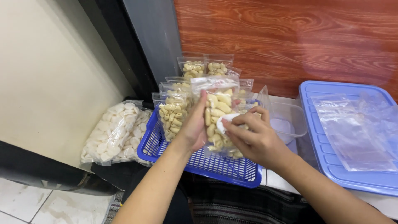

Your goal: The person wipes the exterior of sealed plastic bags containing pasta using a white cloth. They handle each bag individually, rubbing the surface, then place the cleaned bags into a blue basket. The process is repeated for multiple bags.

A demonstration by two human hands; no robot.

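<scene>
far left, against the pale wall: a large clear bag of white crackers (112, 132), lying slumped, just beside the blue basket (215, 166). next over, inside that slotted basket: several small clear pouches of pale macaroni-shaped snacks (174, 113), standing upright in rows toward the back, tops reaching up in front of the reddish wood-grain panel (290, 37). in the middle, above the basket: left hand (194, 126) raised upright, fingers (203, 101) pressed together and laid flat along the left edge of a held pouch (219, 114), thumb hidden behind the plastic, so cannot tell its grip. held pouch upright, filled with the same pale curved pieces, lifted clear of the basket floor and in front of the standing row. just right of it: right hand (253, 139) curled over the pouch front, thumb and fingertips pinching a small white packet (226, 121) against the plastic face, other fingers bent and bunched close. further right, behind that hand: an open clear plastic tub (290, 120), touching the basket's far corner or just beside it, hard to tell which. far right: a light blue tray lid (331, 166) lying flat, carrying a loose stack of empty clear bags (356, 132). at the bottom left: grey floor tiles (49, 207) and a dark curved ledge.
</scene>
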